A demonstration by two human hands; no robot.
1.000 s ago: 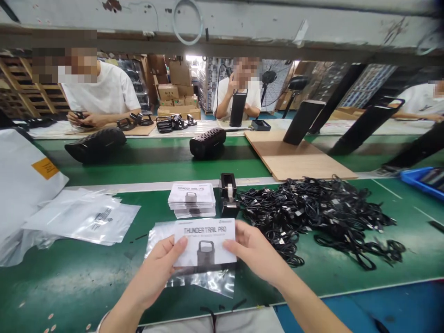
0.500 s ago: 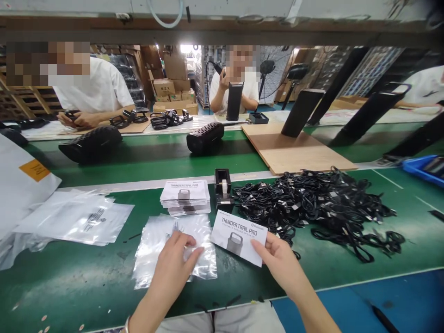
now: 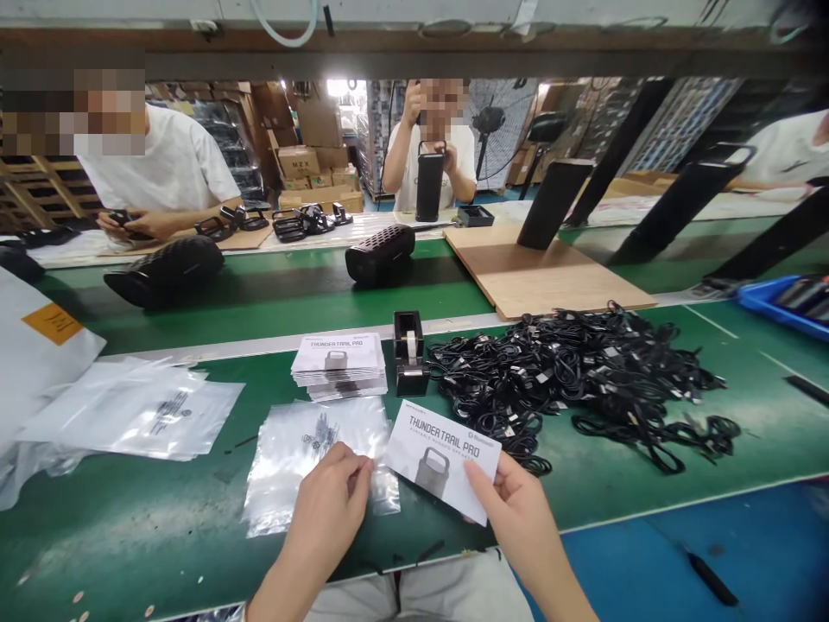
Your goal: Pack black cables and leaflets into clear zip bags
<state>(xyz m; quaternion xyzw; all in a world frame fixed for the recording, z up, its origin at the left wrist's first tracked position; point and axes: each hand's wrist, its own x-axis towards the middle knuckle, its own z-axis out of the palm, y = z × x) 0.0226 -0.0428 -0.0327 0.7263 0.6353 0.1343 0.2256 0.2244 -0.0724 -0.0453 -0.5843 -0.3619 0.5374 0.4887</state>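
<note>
My right hand [image 3: 518,514] holds a white "Thunder Trail Pro" booklet [image 3: 441,458] by its lower right corner, just above the green table. My left hand [image 3: 333,510] pinches the right edge of a clear plastic bag [image 3: 304,458] that lies flat on the table beside the booklet. A stack of the same booklets [image 3: 338,364] sits just behind the bag, with a black tape dispenser [image 3: 409,350] to its right. A large heap of black coiled cables [image 3: 583,380] spreads out to the right.
More clear bags [image 3: 129,419] lie at the left beside a big white bag [image 3: 32,354]. Black speakers [image 3: 379,253] ride the green conveyor [image 3: 272,298] behind. A wooden board [image 3: 550,281] and a blue tray [image 3: 787,302] are at right. Several people work across the belt.
The booklet was held in both hands over the bag. My right hand has since carried it right, and my left hand has dropped onto the bag and pinched its edge.
</note>
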